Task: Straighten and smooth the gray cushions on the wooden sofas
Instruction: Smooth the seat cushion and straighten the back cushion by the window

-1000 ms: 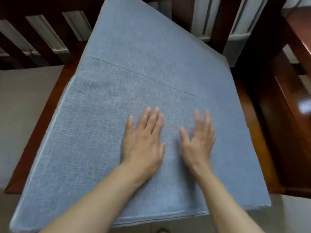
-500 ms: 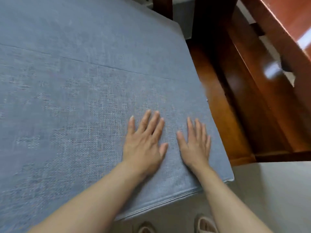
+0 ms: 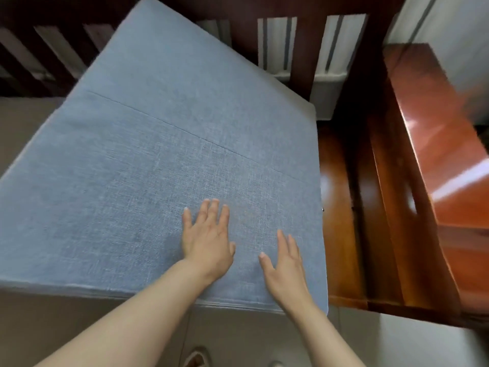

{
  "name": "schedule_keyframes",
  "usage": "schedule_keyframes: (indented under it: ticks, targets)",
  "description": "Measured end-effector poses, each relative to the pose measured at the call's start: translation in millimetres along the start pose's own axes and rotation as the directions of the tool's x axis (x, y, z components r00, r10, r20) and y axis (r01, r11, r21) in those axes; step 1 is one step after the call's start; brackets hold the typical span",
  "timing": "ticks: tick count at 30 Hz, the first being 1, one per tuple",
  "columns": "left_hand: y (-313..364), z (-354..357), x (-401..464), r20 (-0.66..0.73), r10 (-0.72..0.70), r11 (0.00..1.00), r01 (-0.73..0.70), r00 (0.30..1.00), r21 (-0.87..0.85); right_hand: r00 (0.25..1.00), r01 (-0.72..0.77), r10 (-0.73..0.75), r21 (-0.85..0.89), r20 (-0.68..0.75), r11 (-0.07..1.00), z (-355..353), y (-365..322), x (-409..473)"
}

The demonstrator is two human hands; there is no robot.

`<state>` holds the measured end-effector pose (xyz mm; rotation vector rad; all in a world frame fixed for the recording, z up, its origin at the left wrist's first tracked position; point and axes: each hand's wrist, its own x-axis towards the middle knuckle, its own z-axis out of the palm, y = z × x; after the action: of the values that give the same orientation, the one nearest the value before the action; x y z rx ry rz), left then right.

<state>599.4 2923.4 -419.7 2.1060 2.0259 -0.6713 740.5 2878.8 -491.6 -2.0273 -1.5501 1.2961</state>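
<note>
A large blue-gray seat cushion (image 3: pixel 148 165) lies on the wooden sofa (image 3: pixel 341 215), with a thin seam line running across it. A second gray cushion (image 3: pixel 169 62) leans behind it against the slatted backrest. My left hand (image 3: pixel 207 238) lies flat on the seat cushion, fingers straight and pressed on the fabric. My right hand (image 3: pixel 284 263) rests beside it nearer the cushion's right edge, fingers straight, palm low over the fabric. Both hands are close to the cushion's front edge.
A glossy reddish wooden armrest (image 3: pixel 434 160) runs along the right side. The dark slatted backrest (image 3: pixel 299 35) stands behind the cushions. Pale floor (image 3: pixel 79 321) lies in front of the sofa, and my feet in slippers (image 3: pixel 197 357) show at the bottom.
The view has pulled back, showing the whole cushion again. My right hand has slid back toward the front edge, and both hands stay flat on the fabric.
</note>
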Motion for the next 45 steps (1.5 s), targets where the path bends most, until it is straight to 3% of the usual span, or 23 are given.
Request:
schedule_keyframes:
  ticks: [13, 21, 29, 34, 38, 45]
  targets:
    - [-156, -58, -82, -0.118, -0.318, 0.891, 0.254, 0.941, -0.376, 0.931, 0.364, -0.353, -0.236, 0.091, 0.901, 13, -198, -54]
    - [-271, -44, -82, -0.145, -0.378, 0.763, 0.218, 0.915, -0.609, 0.904, 0.421, -0.416, -0.359, 0.096, 0.833, 80, -313, -65]
    - [-360, 6, -38, 0.052, -0.345, 0.511, 0.234, 0.937, -0.827, 0.936, 0.344, -0.347, -0.396, 0.066, 0.852, 167, -386, -49]
    - [-382, 37, -6, 0.235, -0.175, 0.322, 0.281, 0.956, -0.904, 0.971, 0.190, -0.239, -0.520, -0.029, 0.833, 192, -395, -42]
    - [-385, 51, 11, 0.328, -0.034, 0.137, 0.329, 0.944, -0.934, 0.974, 0.134, -0.208, -0.507, -0.093, 0.852, 207, -394, -42]
    - [-380, 55, 39, 0.442, -0.062, -0.088, 0.436, 0.895, -0.896, 0.963, 0.109, -0.203, -0.433, -0.176, 0.895, 219, -391, -42]
